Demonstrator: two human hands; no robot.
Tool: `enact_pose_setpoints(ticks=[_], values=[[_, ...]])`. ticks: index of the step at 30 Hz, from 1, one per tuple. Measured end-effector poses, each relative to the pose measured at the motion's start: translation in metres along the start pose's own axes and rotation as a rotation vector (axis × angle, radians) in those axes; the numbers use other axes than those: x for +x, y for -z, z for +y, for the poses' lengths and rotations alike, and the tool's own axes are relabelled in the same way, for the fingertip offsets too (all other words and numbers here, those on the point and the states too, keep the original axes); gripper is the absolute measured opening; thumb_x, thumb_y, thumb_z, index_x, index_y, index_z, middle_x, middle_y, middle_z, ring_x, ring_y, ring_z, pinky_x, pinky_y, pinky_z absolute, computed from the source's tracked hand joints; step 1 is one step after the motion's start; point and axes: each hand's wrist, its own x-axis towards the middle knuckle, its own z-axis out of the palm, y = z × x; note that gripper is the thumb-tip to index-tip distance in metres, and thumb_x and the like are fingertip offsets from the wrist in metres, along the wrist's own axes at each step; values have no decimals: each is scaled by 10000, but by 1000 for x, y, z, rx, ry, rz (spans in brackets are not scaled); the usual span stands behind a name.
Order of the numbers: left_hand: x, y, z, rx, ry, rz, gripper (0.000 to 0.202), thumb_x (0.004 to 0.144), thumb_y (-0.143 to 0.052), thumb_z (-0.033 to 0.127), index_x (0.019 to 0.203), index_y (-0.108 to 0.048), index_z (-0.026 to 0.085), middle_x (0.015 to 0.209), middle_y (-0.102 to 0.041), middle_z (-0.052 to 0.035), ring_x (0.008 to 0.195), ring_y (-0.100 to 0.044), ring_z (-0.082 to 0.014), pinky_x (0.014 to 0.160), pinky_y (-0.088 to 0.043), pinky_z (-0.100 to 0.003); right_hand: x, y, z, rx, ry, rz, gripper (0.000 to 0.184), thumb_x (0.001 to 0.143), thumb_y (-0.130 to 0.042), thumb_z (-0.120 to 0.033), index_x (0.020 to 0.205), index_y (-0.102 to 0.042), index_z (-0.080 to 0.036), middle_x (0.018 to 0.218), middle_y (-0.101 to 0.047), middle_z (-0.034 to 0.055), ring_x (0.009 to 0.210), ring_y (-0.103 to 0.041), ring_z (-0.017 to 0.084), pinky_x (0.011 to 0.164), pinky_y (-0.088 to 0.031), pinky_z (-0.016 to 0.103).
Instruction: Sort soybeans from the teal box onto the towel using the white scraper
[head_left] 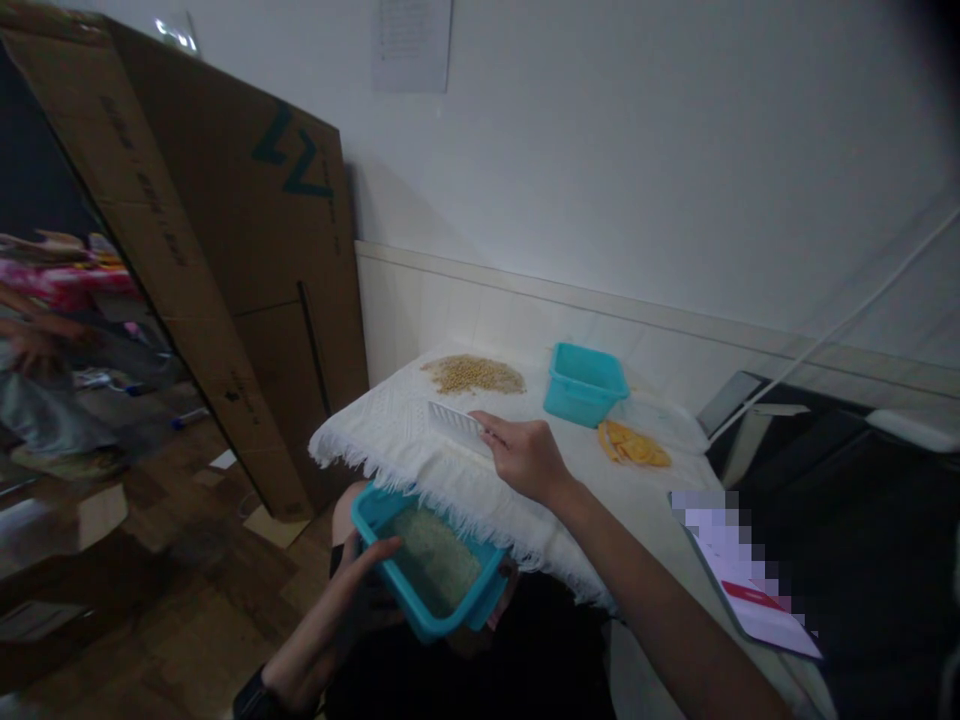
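My left hand grips the near left rim of a teal plastic tub holding pale grain, held below the table's front edge over my lap. My right hand is closed on a white flat scraper, which rests on the white fringed cloth covering the table. Further back on the cloth lies a pile of tan beans. A second, empty-looking teal tub stands behind my right hand, with a small heap of yellow-orange pieces to its right.
A tall cardboard box leans against the wall left of the table. A booklet lies on the table's right end beside a dark surface. A white cable runs diagonally. A blurred person is at far left on the wooden floor.
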Motion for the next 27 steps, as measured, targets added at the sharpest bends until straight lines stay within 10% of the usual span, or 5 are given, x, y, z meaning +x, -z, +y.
enact_pose_setpoints(ticks=[27], values=[[-5,-1,-4,-56,-61,-45,955,698,-891,429,1506,-382,429,1296,-691,-119,1089,-721,-391,848,-597,-530,-15,1,0,133,108,65,356,946,-590,-116,1259,-752,-164,996,-828,80,737,-790,188,684,-606,245]])
